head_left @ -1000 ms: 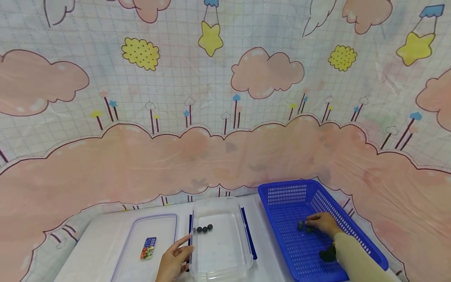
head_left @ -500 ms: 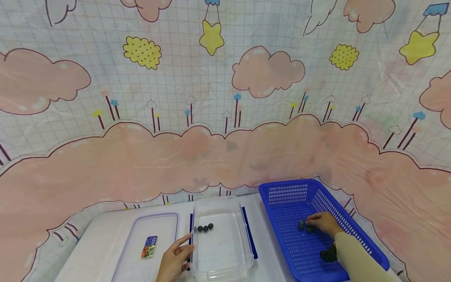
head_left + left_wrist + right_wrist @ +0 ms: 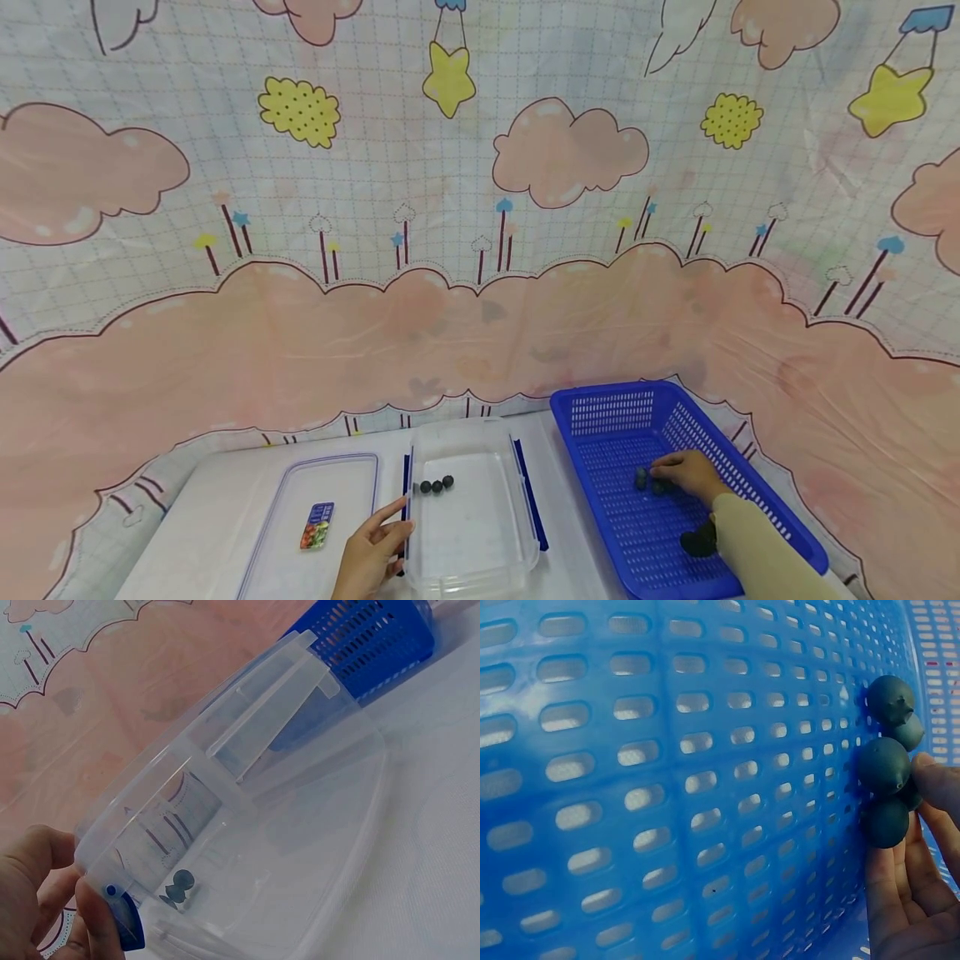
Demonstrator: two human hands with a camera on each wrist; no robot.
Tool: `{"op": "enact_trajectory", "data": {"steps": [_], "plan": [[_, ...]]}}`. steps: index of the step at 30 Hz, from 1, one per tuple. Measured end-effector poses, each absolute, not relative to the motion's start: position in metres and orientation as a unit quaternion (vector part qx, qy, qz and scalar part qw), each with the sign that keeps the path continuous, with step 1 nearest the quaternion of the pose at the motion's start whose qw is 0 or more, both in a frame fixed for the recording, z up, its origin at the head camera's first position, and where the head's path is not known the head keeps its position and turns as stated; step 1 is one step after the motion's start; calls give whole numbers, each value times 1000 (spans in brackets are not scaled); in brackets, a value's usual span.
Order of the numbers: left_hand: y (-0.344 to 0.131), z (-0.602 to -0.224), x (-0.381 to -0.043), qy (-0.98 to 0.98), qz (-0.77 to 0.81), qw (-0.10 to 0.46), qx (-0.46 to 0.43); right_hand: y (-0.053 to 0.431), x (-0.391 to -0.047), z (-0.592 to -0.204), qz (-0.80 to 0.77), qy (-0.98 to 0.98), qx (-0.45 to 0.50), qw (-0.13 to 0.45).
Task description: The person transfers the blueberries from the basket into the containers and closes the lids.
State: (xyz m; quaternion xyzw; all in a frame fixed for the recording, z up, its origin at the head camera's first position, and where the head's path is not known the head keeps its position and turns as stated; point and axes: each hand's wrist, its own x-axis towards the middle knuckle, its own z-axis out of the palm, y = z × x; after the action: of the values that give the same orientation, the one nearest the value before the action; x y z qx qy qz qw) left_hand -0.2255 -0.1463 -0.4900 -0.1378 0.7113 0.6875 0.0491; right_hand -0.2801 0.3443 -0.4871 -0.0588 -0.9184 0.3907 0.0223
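Observation:
My left hand grips the left wall of a clear plastic box beside its blue latch, thumb and fingers on either side of the edge. Three dark blueberries lie in a short row inside, near that wall. Over on the right, my right hand reaches into a blue slotted basket. Its thumb and fingers pinch a blueberry in a small cluster against the basket floor. Another blueberry lies just above the fingertips. Part of the cluster is hidden behind the thumb.
Left of the box lies a clear lid with a colourful label. A dark green lump sits in the basket, partly covered by the sleeve. A patterned cloth hangs behind the white table.

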Motion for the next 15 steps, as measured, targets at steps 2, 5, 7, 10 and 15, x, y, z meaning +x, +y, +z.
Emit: {"op": "enact_trajectory", "data": {"steps": [2,5,7,10,15], "plan": [[-146,-490,-225,713,686,49,-137,345,-280,-487,398,-915,-66,20],[-146,-490,-225,716,683,50,-136,345,-280,-486,413,-908,-75,18],[-146,-489,-225,717,682,50,-135,345,-280,-486,426,-901,-77,19],[-146,-489,-225,718,681,50,-136,345,-280,-485,441,-893,-82,28],[-147,-490,-226,719,678,51,-140,344,-279,-484,449,-887,-93,51]]}}
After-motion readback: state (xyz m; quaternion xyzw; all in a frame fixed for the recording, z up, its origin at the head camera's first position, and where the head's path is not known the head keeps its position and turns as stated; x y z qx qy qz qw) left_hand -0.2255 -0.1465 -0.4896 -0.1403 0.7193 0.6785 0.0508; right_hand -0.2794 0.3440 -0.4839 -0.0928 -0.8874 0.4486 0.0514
